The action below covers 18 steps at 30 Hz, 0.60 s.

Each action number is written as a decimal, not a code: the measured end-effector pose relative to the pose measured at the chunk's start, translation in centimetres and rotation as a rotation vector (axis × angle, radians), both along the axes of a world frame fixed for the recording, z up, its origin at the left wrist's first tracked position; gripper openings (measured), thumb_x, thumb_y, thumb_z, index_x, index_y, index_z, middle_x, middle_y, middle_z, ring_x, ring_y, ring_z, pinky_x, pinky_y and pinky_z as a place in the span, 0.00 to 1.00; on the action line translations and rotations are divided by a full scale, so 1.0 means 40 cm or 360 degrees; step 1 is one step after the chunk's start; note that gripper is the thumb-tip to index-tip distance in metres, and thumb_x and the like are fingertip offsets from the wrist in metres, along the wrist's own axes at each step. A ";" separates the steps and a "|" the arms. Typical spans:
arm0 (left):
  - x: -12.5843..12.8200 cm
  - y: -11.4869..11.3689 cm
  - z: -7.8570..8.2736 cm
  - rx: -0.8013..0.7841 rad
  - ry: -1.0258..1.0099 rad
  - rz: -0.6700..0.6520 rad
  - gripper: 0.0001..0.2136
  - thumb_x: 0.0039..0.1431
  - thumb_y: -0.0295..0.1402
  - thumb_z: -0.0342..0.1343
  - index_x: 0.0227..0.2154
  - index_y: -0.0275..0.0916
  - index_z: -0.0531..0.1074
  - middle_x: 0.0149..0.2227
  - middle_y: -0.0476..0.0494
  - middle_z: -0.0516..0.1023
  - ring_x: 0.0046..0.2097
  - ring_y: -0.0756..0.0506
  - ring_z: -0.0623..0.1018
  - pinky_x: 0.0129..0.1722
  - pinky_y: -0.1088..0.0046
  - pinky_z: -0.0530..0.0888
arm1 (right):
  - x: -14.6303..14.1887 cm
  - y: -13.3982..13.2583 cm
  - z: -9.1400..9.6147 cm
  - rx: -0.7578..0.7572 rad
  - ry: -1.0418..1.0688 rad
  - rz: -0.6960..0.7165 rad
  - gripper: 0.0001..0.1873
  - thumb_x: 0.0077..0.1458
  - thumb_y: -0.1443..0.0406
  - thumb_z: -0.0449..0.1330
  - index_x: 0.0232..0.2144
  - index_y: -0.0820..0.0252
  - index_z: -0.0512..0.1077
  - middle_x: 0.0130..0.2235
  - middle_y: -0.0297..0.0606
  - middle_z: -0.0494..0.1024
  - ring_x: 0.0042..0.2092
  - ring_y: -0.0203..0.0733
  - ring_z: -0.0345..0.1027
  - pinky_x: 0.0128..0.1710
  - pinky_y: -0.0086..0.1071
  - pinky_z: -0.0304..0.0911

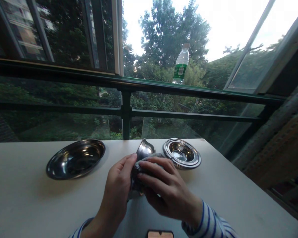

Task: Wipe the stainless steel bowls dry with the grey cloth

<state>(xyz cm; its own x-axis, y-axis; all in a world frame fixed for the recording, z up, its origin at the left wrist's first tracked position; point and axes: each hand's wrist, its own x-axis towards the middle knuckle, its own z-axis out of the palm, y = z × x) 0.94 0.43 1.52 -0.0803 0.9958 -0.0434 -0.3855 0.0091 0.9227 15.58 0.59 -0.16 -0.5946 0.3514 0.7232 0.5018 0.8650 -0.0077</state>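
In the head view, my left hand (119,180) is closed on the side of a small shiny steel bowl (145,148), which is tilted above the white table (74,205). My right hand (167,183) presses a grey patterned cloth (137,167) against the bowl, with its fingers bent over the fabric. Both hands and the cloth hide most of the bowl's lower part. A stack of round steel bowls (196,158) stands just beyond my right hand. Farther left sits a larger, wide steel bowl (75,162), touched by neither hand.
A phone (160,234) lies at the near edge of the table, partly out of frame. Behind the table runs a dark green railing (151,86) before windows. A plastic bottle with a green label (180,70) stands upright at the railing.
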 end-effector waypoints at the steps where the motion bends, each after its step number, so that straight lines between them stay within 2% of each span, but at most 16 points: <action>1: 0.000 0.001 0.001 -0.0015 0.0000 -0.0022 0.13 0.49 0.41 0.58 0.30 0.34 0.76 0.24 0.48 0.75 0.26 0.51 0.72 0.26 0.78 0.69 | 0.001 0.002 -0.002 -0.0001 0.0010 0.0001 0.18 0.55 0.67 0.55 0.49 0.59 0.66 0.53 0.42 0.69 0.55 0.48 0.58 0.51 0.46 0.61; 4: 0.000 0.005 0.000 -0.0051 -0.0008 -0.0073 0.14 0.48 0.42 0.59 0.32 0.35 0.77 0.25 0.48 0.75 0.25 0.51 0.71 0.24 0.78 0.69 | 0.007 0.011 -0.007 -0.0035 0.0036 -0.0039 0.19 0.56 0.67 0.55 0.51 0.60 0.64 0.54 0.45 0.68 0.56 0.49 0.57 0.51 0.46 0.61; 8: -0.004 0.009 -0.007 -0.0001 -0.0068 -0.0079 0.12 0.49 0.40 0.59 0.30 0.36 0.77 0.26 0.48 0.76 0.28 0.51 0.72 0.28 0.78 0.69 | 0.009 0.016 -0.013 0.0011 -0.0022 -0.0065 0.24 0.55 0.62 0.57 0.53 0.61 0.62 0.55 0.47 0.67 0.56 0.52 0.56 0.50 0.50 0.62; 11: -0.003 0.006 -0.009 0.0043 -0.0036 -0.0111 0.11 0.50 0.40 0.59 0.30 0.37 0.77 0.25 0.48 0.75 0.30 0.50 0.72 0.29 0.78 0.69 | 0.014 0.024 -0.012 0.0023 0.0009 -0.0089 0.23 0.56 0.64 0.56 0.54 0.60 0.62 0.55 0.47 0.67 0.56 0.51 0.56 0.50 0.50 0.62; 16: 0.006 -0.003 -0.017 0.0125 0.0178 -0.0190 0.13 0.52 0.41 0.57 0.25 0.35 0.76 0.24 0.48 0.72 0.27 0.51 0.70 0.28 0.78 0.67 | 0.028 0.034 0.001 -0.0092 0.0337 -0.0291 0.20 0.58 0.68 0.52 0.53 0.58 0.63 0.53 0.46 0.68 0.54 0.48 0.59 0.51 0.49 0.61; 18: 0.007 -0.003 -0.022 0.0138 0.0204 -0.0193 0.13 0.52 0.41 0.56 0.24 0.36 0.76 0.24 0.48 0.73 0.27 0.51 0.69 0.27 0.78 0.66 | 0.028 0.028 0.005 -0.0090 0.0291 -0.0287 0.19 0.57 0.68 0.53 0.52 0.59 0.64 0.53 0.46 0.69 0.54 0.49 0.59 0.51 0.49 0.60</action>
